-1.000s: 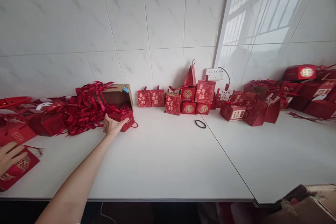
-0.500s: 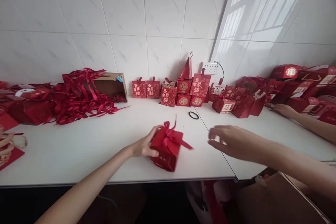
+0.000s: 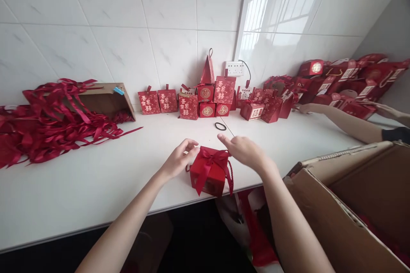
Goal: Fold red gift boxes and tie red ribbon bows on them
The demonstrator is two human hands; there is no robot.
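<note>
White counter (image 3: 96, 187), one red bowed box (image 3: 209, 172), two hands, left hand (image 3: 177, 162) and right hand (image 3: 245, 151), fingers apart beside it.

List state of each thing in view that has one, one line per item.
Red gift box: closed, ribbon bow tied on top, upright at the table edge.
Left hand: open, fingers at the box's left top edge.
Right hand: open, over the bow.
Small brown carton: tipped on its side, open.
Ribbons: loose, spilled.
Large cardboard box: flaps open.
Wall socket: cable plugged in.
</note>
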